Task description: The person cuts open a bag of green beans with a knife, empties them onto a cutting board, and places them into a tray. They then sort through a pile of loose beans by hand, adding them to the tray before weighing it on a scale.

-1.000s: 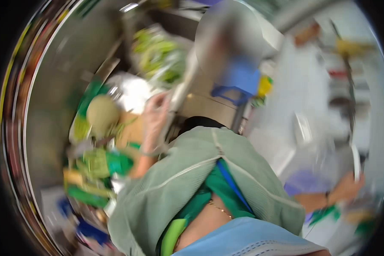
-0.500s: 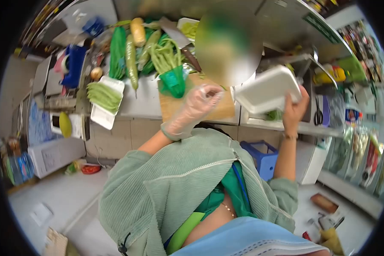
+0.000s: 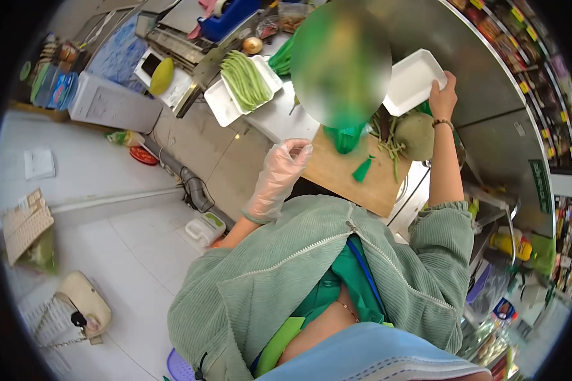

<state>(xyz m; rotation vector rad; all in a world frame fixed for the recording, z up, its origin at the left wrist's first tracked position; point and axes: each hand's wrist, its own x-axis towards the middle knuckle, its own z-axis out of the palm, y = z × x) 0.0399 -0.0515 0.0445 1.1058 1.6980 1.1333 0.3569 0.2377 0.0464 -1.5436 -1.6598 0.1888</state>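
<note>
My right hand [image 3: 443, 98] grips an empty white foam tray [image 3: 415, 82] by its right edge, raised above the far side of the counter. A clear plastic glove covers my left hand [image 3: 278, 174]. Its fingers are curled in, with nothing seen between them, just off the left edge of the wooden cutting board [image 3: 375, 193]. On the board lie a small green mesh scrap [image 3: 363, 169] and some thin green stalks [image 3: 393, 152]. Green netting [image 3: 346, 138] shows at its back edge, partly hidden by a blurred disc.
Long green beans [image 3: 245, 79] fill another white foam tray [image 3: 221, 109] at the counter's left, near an onion [image 3: 251, 45]. Behind the board sits a round, greenish-brown vegetable or fruit [image 3: 415, 136]. A yellow-green fruit [image 3: 162, 76] rests on a white device. A handbag [image 3: 88, 303] is low at left.
My view has swung to the left, so the counter appears turned. My right hand has carried the foam tray farther back over the counter. My left hand stays curled, now beside the board.
</note>
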